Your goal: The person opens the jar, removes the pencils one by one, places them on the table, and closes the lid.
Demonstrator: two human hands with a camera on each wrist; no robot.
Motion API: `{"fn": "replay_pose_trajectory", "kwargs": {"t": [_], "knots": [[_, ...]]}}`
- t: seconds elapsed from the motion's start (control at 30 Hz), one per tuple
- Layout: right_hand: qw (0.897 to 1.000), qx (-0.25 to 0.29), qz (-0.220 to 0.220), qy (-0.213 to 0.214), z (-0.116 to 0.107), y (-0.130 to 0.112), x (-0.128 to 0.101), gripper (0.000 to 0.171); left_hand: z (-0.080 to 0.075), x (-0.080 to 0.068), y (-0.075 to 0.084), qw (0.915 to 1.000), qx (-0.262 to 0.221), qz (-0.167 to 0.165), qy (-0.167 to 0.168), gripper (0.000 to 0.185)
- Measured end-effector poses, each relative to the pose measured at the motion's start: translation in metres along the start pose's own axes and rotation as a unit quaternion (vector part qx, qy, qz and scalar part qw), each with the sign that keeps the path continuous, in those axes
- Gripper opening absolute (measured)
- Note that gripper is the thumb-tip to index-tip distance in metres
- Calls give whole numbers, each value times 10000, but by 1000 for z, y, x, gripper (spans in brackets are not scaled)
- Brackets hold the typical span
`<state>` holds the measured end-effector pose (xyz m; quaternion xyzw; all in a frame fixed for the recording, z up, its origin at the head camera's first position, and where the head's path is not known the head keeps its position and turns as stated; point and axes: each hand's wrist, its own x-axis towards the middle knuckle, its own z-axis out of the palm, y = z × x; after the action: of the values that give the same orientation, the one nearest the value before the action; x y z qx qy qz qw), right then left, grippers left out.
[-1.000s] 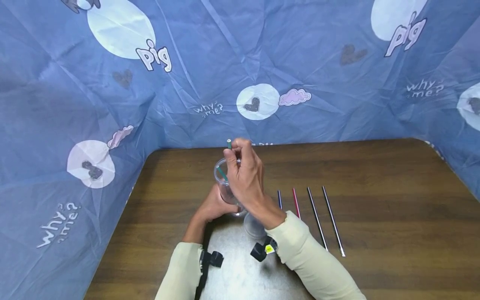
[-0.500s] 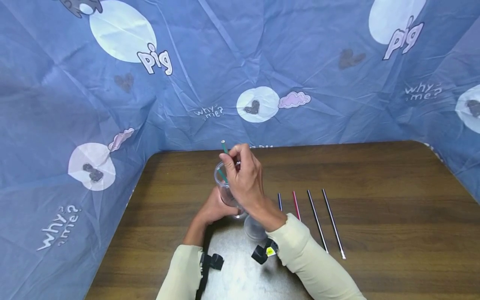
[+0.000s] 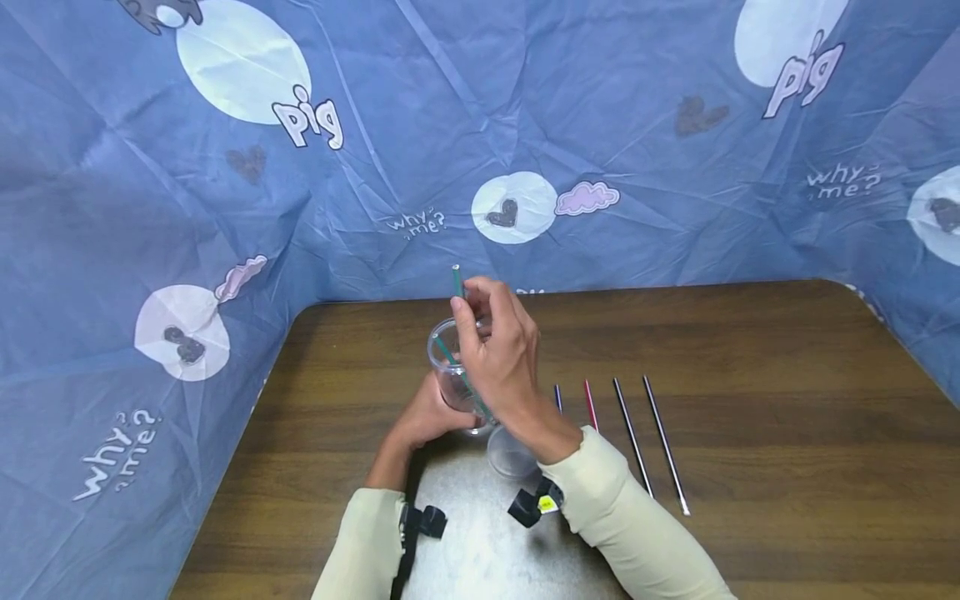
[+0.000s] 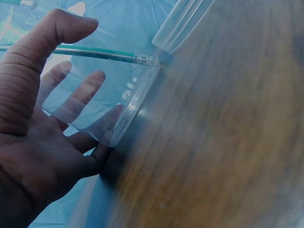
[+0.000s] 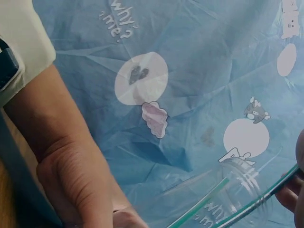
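Observation:
My left hand [image 3: 429,414] grips a clear plastic jar [image 3: 452,387], fingers and thumb wrapped around its lower part. One green pencil [image 3: 444,350] leans inside; its metal-banded eraser end [image 4: 145,59] rests at the jar's bottom in the left wrist view. Above the jar's mouth, my right hand [image 3: 501,350] pinches a second green pencil [image 3: 457,282] between thumb and fingers. Its upper end sticks up past the thumb, and the right wrist view shows this pencil [image 5: 259,202] slanting across the jar's rim. My right hand hides part of the rim.
A clear round lid [image 3: 512,452] lies beside the jar's base. To the right lie a blue pencil [image 3: 558,397], a red pencil [image 3: 591,403] and two dark pencils [image 3: 633,437] on the wooden table [image 3: 787,417]. A blue printed cloth [image 3: 637,242] stands behind the table.
My right hand shifts slightly back and forth over the jar, the pencil's top tilting left, then upright and higher. My left hand stays on the jar.

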<state>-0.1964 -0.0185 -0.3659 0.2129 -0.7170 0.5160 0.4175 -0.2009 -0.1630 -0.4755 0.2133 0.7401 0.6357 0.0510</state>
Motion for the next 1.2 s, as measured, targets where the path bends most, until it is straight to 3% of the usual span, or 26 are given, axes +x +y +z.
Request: {"fn": "replay_pose_trajectory", "kwargs": {"t": [0.23,0.43,1.2], "knots": [[9988,182,-6,456,-5,-3,5,19,-3,4,-23,10000,-63,-5,-13,85],[9961,576,-166,646,-5,-8,9,19,-4,5,-25,9999,-95,52,-62,84],[9858,755,-704,1324,-12,-13,25,23,-4,4,-23,9999,-121,-46,-5,85]]}}
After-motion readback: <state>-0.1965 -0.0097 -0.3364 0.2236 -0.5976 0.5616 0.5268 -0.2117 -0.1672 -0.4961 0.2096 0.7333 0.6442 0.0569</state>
